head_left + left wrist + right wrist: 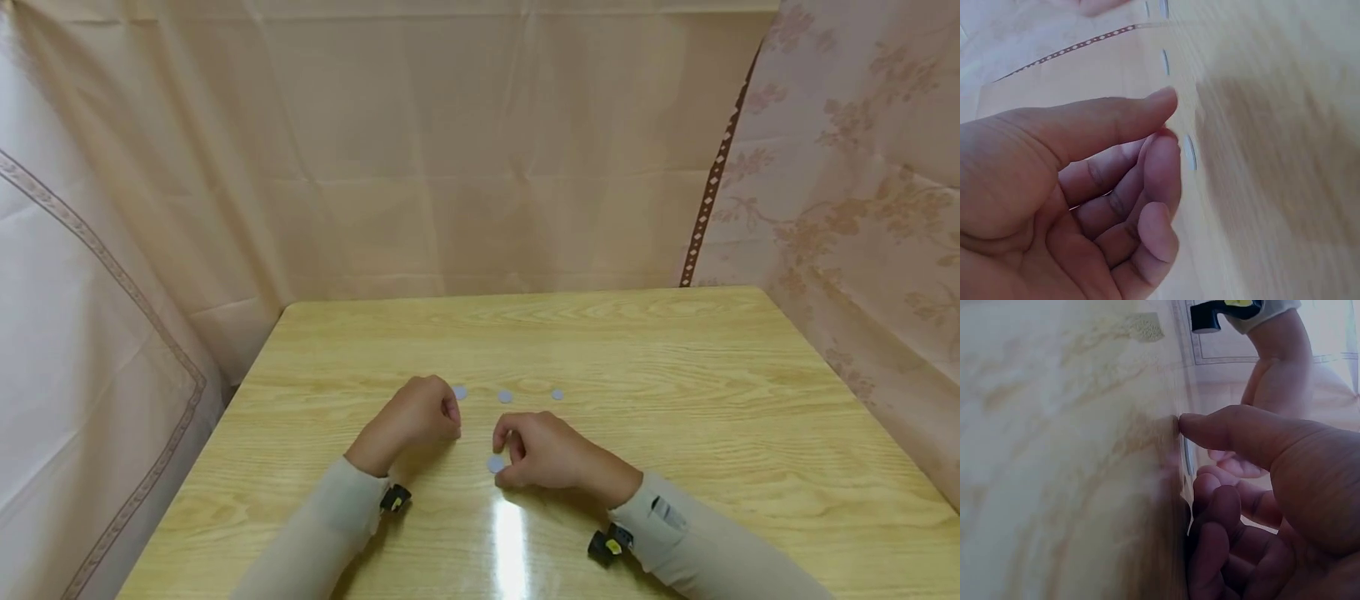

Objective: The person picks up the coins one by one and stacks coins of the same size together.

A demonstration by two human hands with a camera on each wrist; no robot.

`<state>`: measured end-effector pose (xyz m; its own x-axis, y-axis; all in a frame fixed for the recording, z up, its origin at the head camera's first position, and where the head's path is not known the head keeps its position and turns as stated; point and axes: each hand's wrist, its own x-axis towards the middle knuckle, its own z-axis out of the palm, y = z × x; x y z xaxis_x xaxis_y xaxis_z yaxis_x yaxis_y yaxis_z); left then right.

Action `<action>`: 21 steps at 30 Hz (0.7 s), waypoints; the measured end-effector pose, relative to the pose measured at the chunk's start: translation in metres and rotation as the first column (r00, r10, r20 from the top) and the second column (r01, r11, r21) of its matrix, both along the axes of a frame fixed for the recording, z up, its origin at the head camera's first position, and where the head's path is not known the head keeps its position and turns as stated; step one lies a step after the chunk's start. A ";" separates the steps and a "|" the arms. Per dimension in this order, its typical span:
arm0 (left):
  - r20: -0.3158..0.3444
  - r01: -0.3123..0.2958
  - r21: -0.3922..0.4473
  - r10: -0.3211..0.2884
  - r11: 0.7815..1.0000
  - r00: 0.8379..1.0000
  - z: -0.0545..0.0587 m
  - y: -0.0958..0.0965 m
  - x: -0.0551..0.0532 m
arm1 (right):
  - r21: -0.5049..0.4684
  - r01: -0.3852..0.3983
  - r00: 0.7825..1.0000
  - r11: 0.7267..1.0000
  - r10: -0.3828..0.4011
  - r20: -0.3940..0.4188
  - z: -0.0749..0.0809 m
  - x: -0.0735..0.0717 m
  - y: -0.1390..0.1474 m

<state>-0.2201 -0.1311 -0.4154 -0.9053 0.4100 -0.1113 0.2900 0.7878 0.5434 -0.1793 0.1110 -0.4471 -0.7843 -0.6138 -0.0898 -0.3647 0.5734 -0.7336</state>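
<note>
A small round pale disc [495, 464] lies flat on the wood-grain table, between the thumb and index finger of my right hand [546, 451]. In the right wrist view the disc [1188, 457] shows edge-on, the thumb tip resting at the tabletop beside it and the other fingers curled loosely. My left hand [422, 410] hovers low over the table, fingers loosely bent, nothing visible between thumb and fingertips. Behind it lies another disc [461, 392], partly covered by the hand. Two more, a middle disc [505, 397] and a right-hand disc [557, 394], continue that row.
The table [675, 358] has a glossy surface with a bright reflection near its front. A beige curtain [480, 150] hangs behind it, and patterned cloths hang at both sides. A small black camera [395, 498] sits on the left wrist, another [609, 543] on the right.
</note>
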 end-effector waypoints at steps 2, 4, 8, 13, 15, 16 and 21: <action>-0.015 -0.015 -0.006 0.015 1.000 1.000 0.002 -0.001 -0.005 | 0.007 -0.002 1.000 1.000 0.002 -0.011 0.000 0.000 -0.001; -0.030 -0.035 -0.021 0.035 0.999 0.999 0.003 -0.001 -0.011 | 0.007 -0.007 1.000 1.000 0.007 -0.022 0.001 0.001 -0.001; -0.049 -0.089 -0.068 0.085 0.994 0.995 0.002 -0.004 -0.022 | 0.000 -0.007 1.000 1.000 0.007 -0.026 0.000 0.003 -0.002; -0.015 -0.092 -0.098 0.091 0.991 0.996 -0.003 -0.010 -0.033 | 0.000 0.012 1.000 1.000 -0.012 -0.024 0.000 0.004 -0.003; 0.001 -0.090 -0.092 0.090 0.992 0.996 -0.004 -0.011 -0.037 | 0.001 0.024 0.999 1.000 -0.024 -0.026 0.001 0.004 -0.003; 0.006 -0.092 -0.091 0.093 0.992 0.996 -0.004 -0.012 -0.038 | 0.003 0.032 0.999 0.999 -0.031 -0.028 0.002 0.004 -0.003; -0.012 -0.103 -0.101 0.103 0.989 0.995 -0.003 -0.011 -0.043 | 0.003 0.060 0.998 0.998 -0.060 -0.024 0.003 0.001 -0.003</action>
<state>-0.2632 -0.1420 -0.4183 -0.9429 0.3014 -0.1415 0.2076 0.8646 0.4576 -0.1781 0.1084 -0.4438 -0.8218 -0.5650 -0.0733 -0.3465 0.5978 -0.7228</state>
